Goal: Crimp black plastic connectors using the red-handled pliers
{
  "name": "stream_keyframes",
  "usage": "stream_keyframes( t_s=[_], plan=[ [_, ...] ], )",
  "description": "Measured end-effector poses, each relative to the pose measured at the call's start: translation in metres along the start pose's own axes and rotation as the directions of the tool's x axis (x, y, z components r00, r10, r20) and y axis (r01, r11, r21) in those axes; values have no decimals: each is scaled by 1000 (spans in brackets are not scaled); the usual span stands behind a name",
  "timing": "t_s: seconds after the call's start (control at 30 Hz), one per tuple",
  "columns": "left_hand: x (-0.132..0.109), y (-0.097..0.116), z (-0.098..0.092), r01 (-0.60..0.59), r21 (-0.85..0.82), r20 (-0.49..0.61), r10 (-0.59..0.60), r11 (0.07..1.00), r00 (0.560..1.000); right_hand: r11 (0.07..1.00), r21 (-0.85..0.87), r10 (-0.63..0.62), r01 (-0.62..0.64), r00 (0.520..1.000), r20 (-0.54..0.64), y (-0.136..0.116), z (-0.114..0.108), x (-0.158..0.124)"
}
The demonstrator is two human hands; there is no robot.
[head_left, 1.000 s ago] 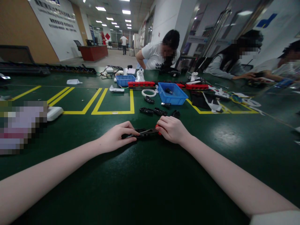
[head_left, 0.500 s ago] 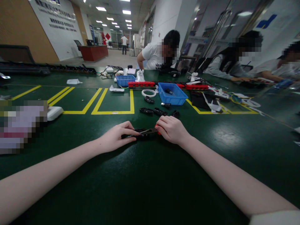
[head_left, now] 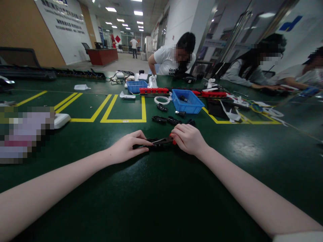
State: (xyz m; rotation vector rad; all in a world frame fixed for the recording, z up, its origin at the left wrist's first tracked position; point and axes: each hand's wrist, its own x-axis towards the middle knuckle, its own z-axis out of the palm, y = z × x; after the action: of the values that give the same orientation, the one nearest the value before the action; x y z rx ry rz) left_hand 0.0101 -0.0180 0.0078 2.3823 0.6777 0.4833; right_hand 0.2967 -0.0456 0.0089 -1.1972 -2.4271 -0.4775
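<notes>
A black plastic part (head_left: 152, 145) lies on the green table (head_left: 161, 188) between my hands. My left hand (head_left: 127, 146) pinches its left end, fingers closed on it. Fingers of my right hand (head_left: 189, 137) are wrapped round the red handle of a pair of pliers (head_left: 165, 140), whose metal jaws point left onto the black part. Just beyond my hands lie more black parts (head_left: 166, 120) in a loose row.
A blue bin (head_left: 188, 102) stands behind the black parts, with a white ring (head_left: 162, 100), a smaller blue bin (head_left: 136, 86) and red strips (head_left: 153, 90) around it. Yellow lines (head_left: 126, 120) mark boxes on the table. Three people sit at the far side.
My hands stay in place on the part and pliers. The view has shifted slightly, so everything sits a little to the right.
</notes>
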Motion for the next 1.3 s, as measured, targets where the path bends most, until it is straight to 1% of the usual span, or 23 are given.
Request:
stream_keyframes(
  t_s=[0.37, 0.53, 0.9, 1.17, 1.3],
  plan=[
    [0, 0, 0, -4, 10, -1, 4, 1000, 1000, 1000, -7, -21, 21, 1000, -2, -1, -1, -1],
    [1, -2, 1, -16, 17, -14, 17, 1000, 1000, 1000, -12, -8, 8, 1000, 4, -4, 1, 1],
    [0, 0, 0, 3, 0, -13, -3, 1000, 1000, 999, 0, 50, -50, 999, 3, -11, -1, 0],
    [0, -1, 0, -10, -7, -13, 10, 1000, 1000, 996, -71, 58, -60, 998, -28, -8, -4, 3],
    [0, 0, 0, -1, -7, -5, 1, 1000, 1000, 992, -125, 18, -27, 997, -71, -6, -6, 4]
  ],
)
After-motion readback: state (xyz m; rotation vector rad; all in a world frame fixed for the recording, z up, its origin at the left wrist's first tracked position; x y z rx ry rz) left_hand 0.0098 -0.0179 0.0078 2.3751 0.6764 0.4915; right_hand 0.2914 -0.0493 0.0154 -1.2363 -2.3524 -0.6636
